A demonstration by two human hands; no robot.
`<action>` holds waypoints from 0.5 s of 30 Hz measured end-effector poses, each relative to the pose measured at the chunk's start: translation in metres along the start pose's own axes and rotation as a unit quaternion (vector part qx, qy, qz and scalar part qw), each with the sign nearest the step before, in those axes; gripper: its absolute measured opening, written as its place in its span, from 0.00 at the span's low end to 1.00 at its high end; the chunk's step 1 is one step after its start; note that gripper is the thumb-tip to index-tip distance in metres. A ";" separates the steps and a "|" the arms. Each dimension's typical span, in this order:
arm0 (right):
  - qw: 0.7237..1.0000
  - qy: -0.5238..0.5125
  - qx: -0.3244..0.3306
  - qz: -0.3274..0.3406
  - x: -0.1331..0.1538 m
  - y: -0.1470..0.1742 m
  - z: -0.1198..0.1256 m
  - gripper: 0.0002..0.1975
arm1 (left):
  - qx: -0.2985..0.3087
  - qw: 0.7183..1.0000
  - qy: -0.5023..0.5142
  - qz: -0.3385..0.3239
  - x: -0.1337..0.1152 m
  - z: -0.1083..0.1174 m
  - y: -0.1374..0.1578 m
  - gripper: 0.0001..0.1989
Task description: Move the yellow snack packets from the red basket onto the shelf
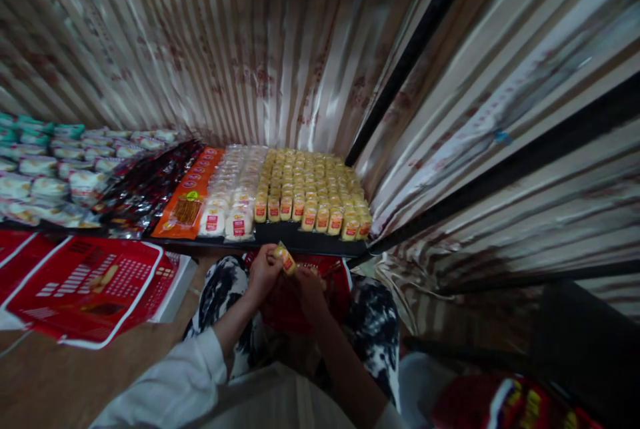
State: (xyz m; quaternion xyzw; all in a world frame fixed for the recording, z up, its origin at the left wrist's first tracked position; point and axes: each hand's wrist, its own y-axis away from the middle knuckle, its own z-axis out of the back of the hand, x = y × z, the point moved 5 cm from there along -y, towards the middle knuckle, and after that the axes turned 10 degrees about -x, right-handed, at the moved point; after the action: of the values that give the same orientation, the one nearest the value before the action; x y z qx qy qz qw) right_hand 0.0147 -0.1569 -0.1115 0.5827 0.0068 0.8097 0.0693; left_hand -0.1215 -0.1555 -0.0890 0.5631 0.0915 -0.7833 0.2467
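Note:
My left hand (264, 273) pinches one end of a small yellow snack packet (285, 259) with a red label. At the packet's lower right end is my right hand (309, 286), its fingers closed and partly hidden in the dim light. Something yellowish shows beside the right fingers, too blurred to name. Just beyond my hands, rows of matching yellow packets (313, 185) stand on a black shelf (280, 235). Below them, a red printed bag (287, 312) lies between my knees.
Left of the yellow packets are white round packets (237, 221), an orange snack bag (187, 195), dark shiny packets (150, 182) and pale packets (43, 165). Red bags (95, 285) hang at the left front. A black pole (400, 99) slants up beside the draped sheeting (280, 49).

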 end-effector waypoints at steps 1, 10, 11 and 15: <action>0.999 -0.031 -0.006 -0.021 -0.001 -0.002 -0.001 0.13 | -0.009 1.000 -0.007 -0.016 -0.007 0.003 -0.003 0.15; 0.979 -0.174 -0.101 -0.012 0.021 -0.032 -0.002 0.16 | -0.051 0.975 -0.066 -0.206 -0.078 0.006 -0.045 0.16; 0.982 -0.166 -0.092 0.008 0.025 -0.036 -0.004 0.15 | -0.056 0.971 -0.071 -0.219 -0.082 0.004 -0.050 0.16; 0.988 -0.105 -0.081 0.077 0.034 -0.052 -0.010 0.17 | -0.067 0.967 -0.105 -0.222 -0.093 -0.010 -0.067 0.17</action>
State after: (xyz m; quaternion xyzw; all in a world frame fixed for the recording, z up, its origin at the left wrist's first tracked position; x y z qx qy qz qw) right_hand 0.0005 -0.1001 -0.0869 0.6557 -0.1113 0.7448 0.0538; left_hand -0.1233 -0.0669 -0.0159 0.4258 0.2401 -0.8652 0.1115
